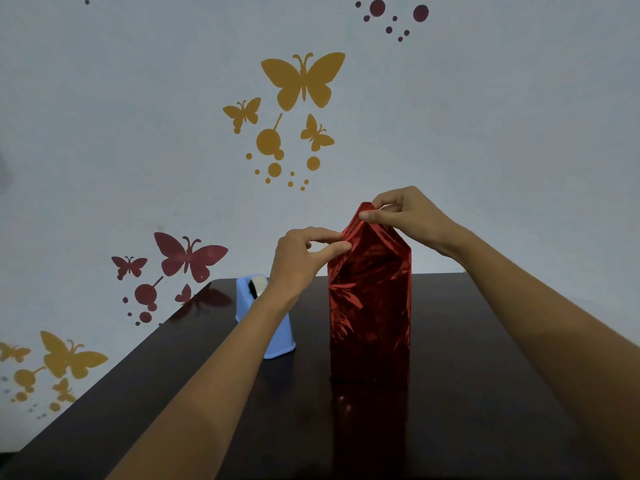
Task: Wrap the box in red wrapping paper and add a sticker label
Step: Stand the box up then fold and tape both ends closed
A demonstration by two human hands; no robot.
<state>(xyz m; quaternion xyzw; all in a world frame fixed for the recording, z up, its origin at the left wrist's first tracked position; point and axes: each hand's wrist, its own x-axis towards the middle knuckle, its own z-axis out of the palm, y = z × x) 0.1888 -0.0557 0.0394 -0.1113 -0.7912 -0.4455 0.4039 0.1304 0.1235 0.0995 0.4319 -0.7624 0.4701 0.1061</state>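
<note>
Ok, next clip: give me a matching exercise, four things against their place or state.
Things:
1. left hand
2. right hand
3. tape dispenser
4. red-wrapped box

Place or state:
A. stands upright on the dark table
B. pinches the top peak of the paper
C. light blue, to the box's left
D. pinches the paper lower, on its left slope

Pairs: 1-D, 2-B, 3-C, 4-A

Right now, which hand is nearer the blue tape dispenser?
Left. The left hand pinches the red paper just above and right of the tape dispenser, its forearm crossing it; the right hand pinches the paper's peak, farther right.
</note>
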